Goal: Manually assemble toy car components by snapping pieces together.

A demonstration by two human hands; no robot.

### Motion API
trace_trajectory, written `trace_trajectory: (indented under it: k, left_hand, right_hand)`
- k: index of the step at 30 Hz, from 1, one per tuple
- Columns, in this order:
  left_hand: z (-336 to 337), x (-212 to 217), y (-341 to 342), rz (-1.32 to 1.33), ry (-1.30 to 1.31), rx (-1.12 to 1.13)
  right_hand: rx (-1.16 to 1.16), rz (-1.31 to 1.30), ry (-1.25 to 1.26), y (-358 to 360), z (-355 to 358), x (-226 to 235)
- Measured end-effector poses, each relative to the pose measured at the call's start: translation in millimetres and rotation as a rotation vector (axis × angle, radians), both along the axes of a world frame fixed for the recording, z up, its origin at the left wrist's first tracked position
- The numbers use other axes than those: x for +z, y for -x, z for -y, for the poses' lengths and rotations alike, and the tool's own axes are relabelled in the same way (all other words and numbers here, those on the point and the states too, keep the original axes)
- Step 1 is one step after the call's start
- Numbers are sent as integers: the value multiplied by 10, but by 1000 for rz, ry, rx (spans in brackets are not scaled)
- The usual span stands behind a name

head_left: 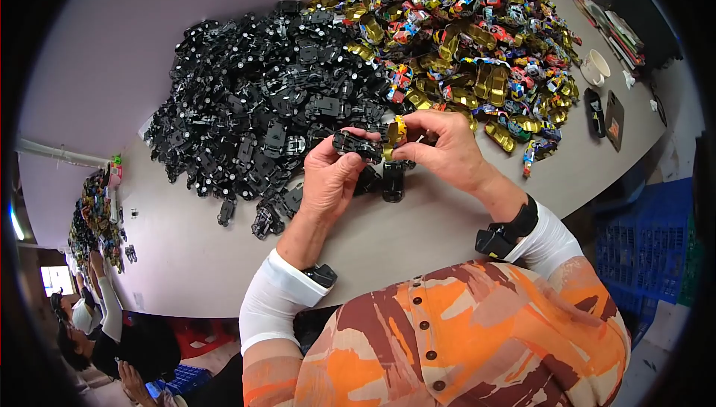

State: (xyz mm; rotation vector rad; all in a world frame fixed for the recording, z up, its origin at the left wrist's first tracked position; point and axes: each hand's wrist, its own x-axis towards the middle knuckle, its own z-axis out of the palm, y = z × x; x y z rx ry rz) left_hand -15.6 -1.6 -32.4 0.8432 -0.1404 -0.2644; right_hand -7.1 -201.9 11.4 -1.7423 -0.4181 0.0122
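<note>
My left hand [326, 183] pinches a black toy car chassis [356, 145] between thumb and fingers. Close beside it, my right hand [456, 152] grips a yellow and gold toy car body shell [394, 137] by its edge, thumb and forefinger closed on it. The two parts meet or nearly meet; I cannot tell whether they touch. Just below them a black car part [393, 183] lies on the table. Behind my left hand rises a large heap of black toy car chassis [253, 94]. A heap of colourful and gold car shells [477, 42] lies beyond my right hand.
At the right stand a white cup [594, 68], a dark case [594, 112] and a flat phone-like object [615, 120] on the pale table [440, 228]. Blue crates [645, 243] sit beside the table. Other people [112, 332] work at the far left by another heap [93, 217].
</note>
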Motion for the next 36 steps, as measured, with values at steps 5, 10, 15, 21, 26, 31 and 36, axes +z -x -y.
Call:
trace_trajectory:
  k: [5,10,15,21,26,31,36]
  left_hand:
    - [24,22,15,23,-34,1]
    - [83,96,66,50,-432,147]
    - [30,64,141,82,-473,160]
    - [26,85,5,7,-319,8]
    - [42,60,22,45,-173,46]
    - [-34,-50,15,216,-367,38]
    - [-2,27,54,70,-154,34]
  right_hand:
    - [15,117,75,11,2,74]
    - [46,484,318,26,-54,31]
    - [146,369,266,-15,-178,-142]
    - [77,419,216,-68,-114,-95]
    - [117,303,208,-47,-167,-50]
    - [185,451,263,-48,-148,-26]
    - [198,440,159,-59,-141,-15]
